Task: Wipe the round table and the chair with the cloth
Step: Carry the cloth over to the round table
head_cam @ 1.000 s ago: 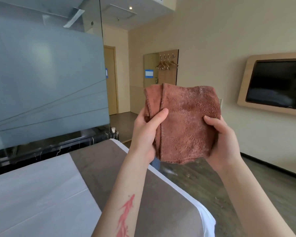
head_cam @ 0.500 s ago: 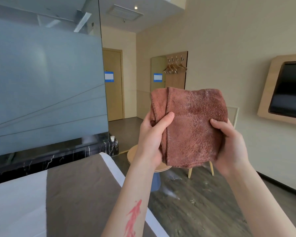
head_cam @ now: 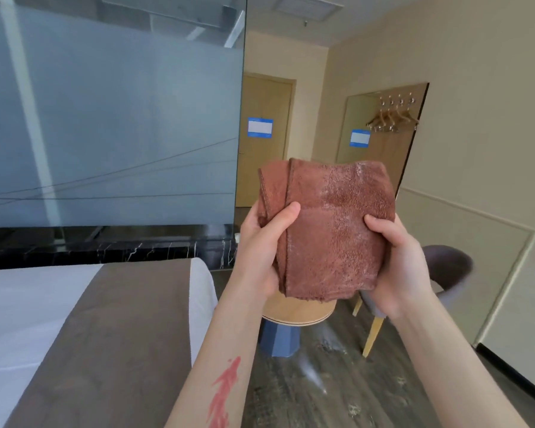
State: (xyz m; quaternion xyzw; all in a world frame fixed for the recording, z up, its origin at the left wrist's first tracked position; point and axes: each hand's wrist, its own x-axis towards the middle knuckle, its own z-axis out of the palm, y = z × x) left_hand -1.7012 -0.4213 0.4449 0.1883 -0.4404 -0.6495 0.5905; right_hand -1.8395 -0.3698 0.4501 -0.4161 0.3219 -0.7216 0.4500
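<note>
1. While both hands are up at chest height, the cloth [head_cam: 331, 230] sits between them, folded into a thick brown pad, well above the floor.
2. Left hand [head_cam: 260, 251] grips the cloth's left edge: thumb across the front, other fingers hidden behind the fabric.
3. Right hand [head_cam: 396, 261] grips the right edge the same way, thumb on the front, rest of the fingers out of sight at the back.
4. Cloth's folded layers show along the left side, by the left thumb; bottom hem hangs just below both palms.
5. Round table [head_cam: 297, 313] is straight below the cloth; only the front part of its light wood top and the blue base show, the rest is covered by cloth & hands.
6. Chair [head_cam: 448, 270] is just right of the table, dark grey seat w/ light wood legs; its left part is hidden behind the right hand and wrist.
7. Bed [head_cam: 74, 335] w/ a brown runner fills the lower left, cut off by the frame edge.
8. Cloth touches neither table nor chair.
</note>
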